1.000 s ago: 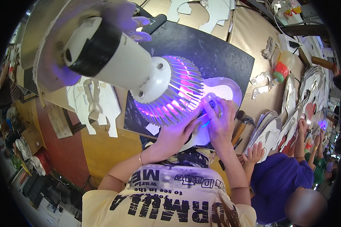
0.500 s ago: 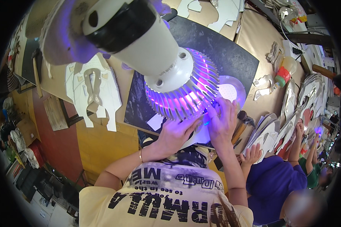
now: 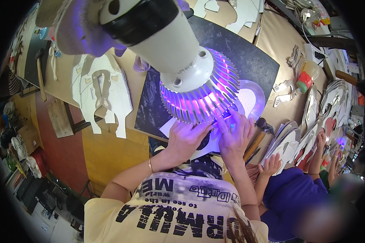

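A white lamp with a finned metal ring [image 3: 202, 101] glowing violet hangs over a black board [image 3: 247, 56] and hides part of the work. Just below its rim, my left hand [image 3: 184, 139] has its fingers bent and pressed onto a white shoe upper piece [image 3: 205, 150]. My right hand [image 3: 234, 137], wearing a ring, grips the same piece from the other side, index finger near the lamp's edge. Beyond the right fingers lies a perforated white toe part [image 3: 249, 99] with a pale border. Whether it joins the held piece is hidden.
Flat white shoe upper pieces [image 3: 119, 87] lie left of the board. A hammer [image 3: 262, 126] rests by my right hand. Further right are stacked uppers [image 3: 286, 139], a bottle with a red label [image 3: 306, 77], and a co-worker in a purple top [image 3: 292, 194].
The white piece has shifted under the lamp, showing more beside the left hand. My right fingers have moved slightly left and down. The view has moved slightly; the co-worker's head has lowered.
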A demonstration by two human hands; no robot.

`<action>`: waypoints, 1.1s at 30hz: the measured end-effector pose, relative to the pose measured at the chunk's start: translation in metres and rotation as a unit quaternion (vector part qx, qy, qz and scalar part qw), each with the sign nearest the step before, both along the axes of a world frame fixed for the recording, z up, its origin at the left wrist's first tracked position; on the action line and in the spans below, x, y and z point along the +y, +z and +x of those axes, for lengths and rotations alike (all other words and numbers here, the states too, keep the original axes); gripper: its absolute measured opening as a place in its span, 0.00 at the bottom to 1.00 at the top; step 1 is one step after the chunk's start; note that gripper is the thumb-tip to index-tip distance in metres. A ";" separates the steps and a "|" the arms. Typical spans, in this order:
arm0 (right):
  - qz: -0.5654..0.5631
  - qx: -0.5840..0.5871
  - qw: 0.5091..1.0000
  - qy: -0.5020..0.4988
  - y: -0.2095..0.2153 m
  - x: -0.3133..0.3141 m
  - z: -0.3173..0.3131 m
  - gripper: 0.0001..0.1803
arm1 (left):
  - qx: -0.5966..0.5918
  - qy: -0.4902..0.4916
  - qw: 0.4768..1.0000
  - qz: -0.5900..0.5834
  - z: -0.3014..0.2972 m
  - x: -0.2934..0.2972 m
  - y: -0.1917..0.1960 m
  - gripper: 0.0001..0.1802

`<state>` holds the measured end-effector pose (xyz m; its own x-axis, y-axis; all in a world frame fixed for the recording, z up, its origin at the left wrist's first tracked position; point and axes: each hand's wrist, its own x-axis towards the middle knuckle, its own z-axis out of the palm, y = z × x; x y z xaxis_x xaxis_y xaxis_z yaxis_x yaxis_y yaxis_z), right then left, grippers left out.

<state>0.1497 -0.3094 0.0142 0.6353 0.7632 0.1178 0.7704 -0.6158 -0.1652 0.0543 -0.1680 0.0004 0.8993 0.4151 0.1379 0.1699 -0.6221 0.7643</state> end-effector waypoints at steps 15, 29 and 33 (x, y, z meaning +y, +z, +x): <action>-0.018 0.008 1.000 -0.002 0.002 0.000 0.004 0.27 | -0.085 -0.010 0.996 0.020 0.001 -0.008 -0.004 0.18; -0.006 -0.045 0.999 0.021 -0.004 -0.003 -0.002 0.27 | 0.018 -0.002 0.984 0.178 -0.028 0.002 -0.002 0.21; 0.001 -0.048 0.998 0.037 -0.006 -0.005 -0.002 0.26 | 0.032 -0.013 0.979 0.200 -0.032 0.001 -0.005 0.22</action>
